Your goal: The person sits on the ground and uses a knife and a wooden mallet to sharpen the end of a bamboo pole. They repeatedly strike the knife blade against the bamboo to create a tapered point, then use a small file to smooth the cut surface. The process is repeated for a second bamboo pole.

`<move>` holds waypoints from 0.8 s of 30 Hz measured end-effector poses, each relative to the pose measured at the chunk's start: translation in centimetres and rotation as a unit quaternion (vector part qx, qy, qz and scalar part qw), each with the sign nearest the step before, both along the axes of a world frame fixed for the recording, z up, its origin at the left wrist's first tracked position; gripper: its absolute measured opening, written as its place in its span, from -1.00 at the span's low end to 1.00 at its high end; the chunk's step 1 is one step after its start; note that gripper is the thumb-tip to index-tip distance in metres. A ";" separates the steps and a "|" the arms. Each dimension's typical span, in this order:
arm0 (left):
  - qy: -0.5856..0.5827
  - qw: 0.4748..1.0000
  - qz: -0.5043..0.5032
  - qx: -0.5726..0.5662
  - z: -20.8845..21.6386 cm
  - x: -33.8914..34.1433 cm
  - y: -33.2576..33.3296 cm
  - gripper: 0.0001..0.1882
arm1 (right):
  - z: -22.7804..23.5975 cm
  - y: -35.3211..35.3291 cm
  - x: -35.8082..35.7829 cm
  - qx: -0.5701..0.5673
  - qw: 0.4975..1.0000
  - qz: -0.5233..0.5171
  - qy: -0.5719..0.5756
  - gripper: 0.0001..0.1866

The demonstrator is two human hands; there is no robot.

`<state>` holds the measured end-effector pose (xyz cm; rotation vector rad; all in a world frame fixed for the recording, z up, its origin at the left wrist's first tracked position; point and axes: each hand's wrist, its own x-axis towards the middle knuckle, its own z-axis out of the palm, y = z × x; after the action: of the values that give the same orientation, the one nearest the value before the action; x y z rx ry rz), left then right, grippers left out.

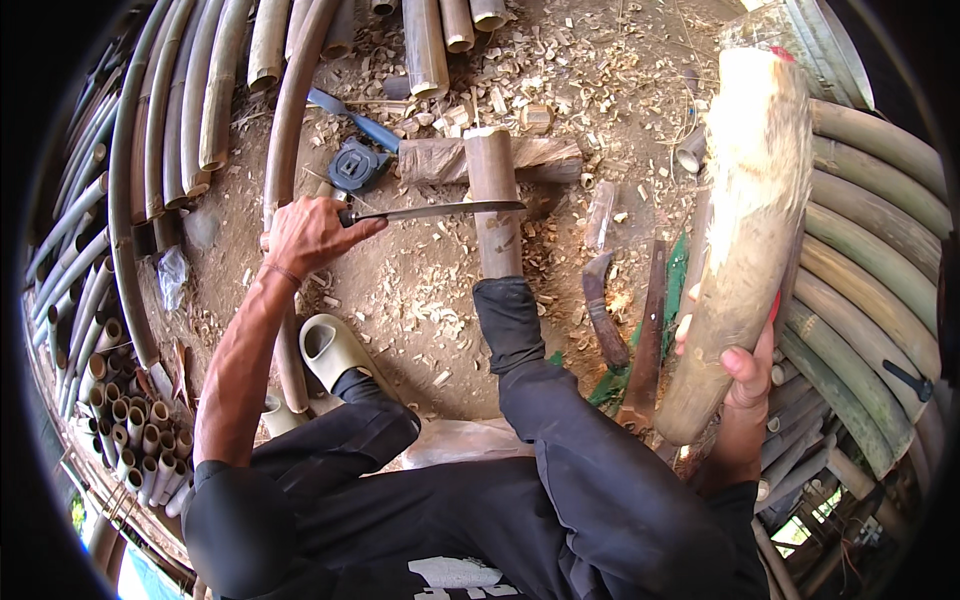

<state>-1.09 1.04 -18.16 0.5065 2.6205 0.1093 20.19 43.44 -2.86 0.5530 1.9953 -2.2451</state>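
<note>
My left hand (310,235) is closed round the handle of a long dark-bladed knife (440,210), thumb stretched along it. The blade points right and lies across a bamboo tube (491,170), seemingly touching it. That tube rests over a short log (430,160) on the ground. Its near end meets the dark cloth (508,318) at the end of my right leg. My right hand (745,375) grips a thick wooden club (745,240) near its lower end and holds it upright. The club's upper part is pale and frayed.
Blue-strapped tape measure (358,165) lies left of the log. Bamboo poles (125,200) stand left, and more (870,270) lie right. Cut tubes (135,430) are stacked lower left. A curved wooden-handled tool (603,315) and a long flat strip (645,340) lie near my right leg. Shavings cover the ground.
</note>
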 end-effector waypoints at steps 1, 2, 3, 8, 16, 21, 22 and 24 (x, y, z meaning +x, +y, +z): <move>0.001 1.000 -0.004 0.001 0.0 -0.1 0.2 -0.16 | 0.5 -0.2 -0.5 0.005 1.000 0.003 0.004 -0.10; 0.002 1.000 -0.002 -0.003 0.0 0.0 0.0 -0.16 | 0.4 -0.5 -1.1 0.004 1.000 0.012 0.008 -0.10; -0.002 1.000 0.000 -0.011 0.0 0.0 -0.2 -0.17 | 0.3 -0.6 -1.6 0.002 1.000 0.019 0.005 -0.10; 0.002 1.000 -0.003 -0.014 -0.2 0.3 -0.4 -0.18 | 0.1 -1.6 -3.6 0.014 0.999 0.049 0.001 -0.10; -0.041 0.998 0.010 -0.045 -0.6 -0.2 1.0 -0.12 | -10.6 -5.1 -5.9 0.477 0.833 0.274 0.054 0.14; -0.020 0.999 0.013 -0.048 -1.1 -0.3 -0.3 -0.06 | -3.0 -4.7 -13.0 0.358 0.921 0.072 0.133 -0.09; -0.020 0.999 0.017 -0.045 -1.2 -0.2 -0.6 -0.05 | -2.3 -3.8 -13.8 0.327 0.917 0.009 0.228 -0.15; -0.028 0.999 0.015 -0.034 -1.2 -0.2 -0.3 -0.05 | -2.6 -5.4 -13.6 0.246 0.904 -0.163 0.309 -0.20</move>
<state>-1.26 0.74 -19.37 0.4354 2.5672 0.0423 6.60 38.07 -5.50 0.2159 3.0395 -2.2796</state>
